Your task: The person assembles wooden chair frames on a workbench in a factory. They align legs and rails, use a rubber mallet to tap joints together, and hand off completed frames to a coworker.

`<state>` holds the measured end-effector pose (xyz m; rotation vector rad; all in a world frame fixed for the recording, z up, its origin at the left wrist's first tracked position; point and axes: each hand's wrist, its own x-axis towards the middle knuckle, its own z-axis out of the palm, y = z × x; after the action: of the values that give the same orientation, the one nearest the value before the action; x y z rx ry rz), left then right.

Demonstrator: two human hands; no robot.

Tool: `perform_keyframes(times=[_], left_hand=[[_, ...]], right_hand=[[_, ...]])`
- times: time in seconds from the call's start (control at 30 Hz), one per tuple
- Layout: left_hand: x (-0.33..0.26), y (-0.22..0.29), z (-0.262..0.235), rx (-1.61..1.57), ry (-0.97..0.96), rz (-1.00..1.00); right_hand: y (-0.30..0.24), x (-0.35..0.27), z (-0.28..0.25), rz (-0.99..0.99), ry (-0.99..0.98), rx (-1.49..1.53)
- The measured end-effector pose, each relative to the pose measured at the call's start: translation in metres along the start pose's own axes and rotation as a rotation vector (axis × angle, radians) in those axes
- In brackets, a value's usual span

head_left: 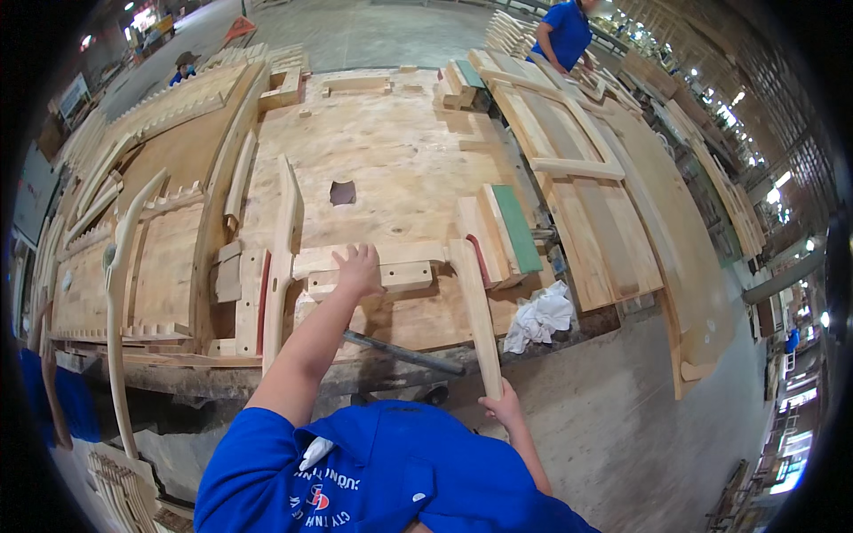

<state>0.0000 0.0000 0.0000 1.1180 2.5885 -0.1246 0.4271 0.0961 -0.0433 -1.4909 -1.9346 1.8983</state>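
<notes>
Pale bare-wood frame (410,255), just one, at the near edge of a plywood-topped bench (400,151).
Right hand (505,405)'s clamped round one leg (480,333); left hand (359,270)'s over the crossbar (404,257), can't tell how tight. Beyond: one crumpled white cloth (539,316), one green-topped wooden block (516,228), one small dark squarish patch (342,193), another green-topped block (470,75) further.

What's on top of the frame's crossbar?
The left hand lies on the wooden crossbar, near its middle. Bare wood shows on either side of it. The surface directly beneath the hand is covered, so it cannot be seen.
</notes>
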Motion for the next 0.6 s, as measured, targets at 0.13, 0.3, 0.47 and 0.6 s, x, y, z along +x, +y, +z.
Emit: perform_keyframes(times=[0.13, 0.3, 0.47, 0.6], left_hand=[[-0.01, -0.016, 0.009, 0.002, 0.085, 0.01], [-0.002, 0.003, -0.002, 0.007, 0.085, 0.066], [-0.002, 0.004, 0.008, -0.003, 0.14, 0.024], [-0.001, 0.0, 0.006, -0.034, 0.125, 0.064]], right_hand=[[0.002, -0.006, 0.016, 0.013, 0.003, 0.03], [-0.007, -0.009, 0.009, 0.024, 0.044, -0.03], [-0.006, -0.009, 0.013, 0.009, 0.017, -0.058], [-0.006, -0.011, 0.021, -0.034, 0.062, 0.0]])
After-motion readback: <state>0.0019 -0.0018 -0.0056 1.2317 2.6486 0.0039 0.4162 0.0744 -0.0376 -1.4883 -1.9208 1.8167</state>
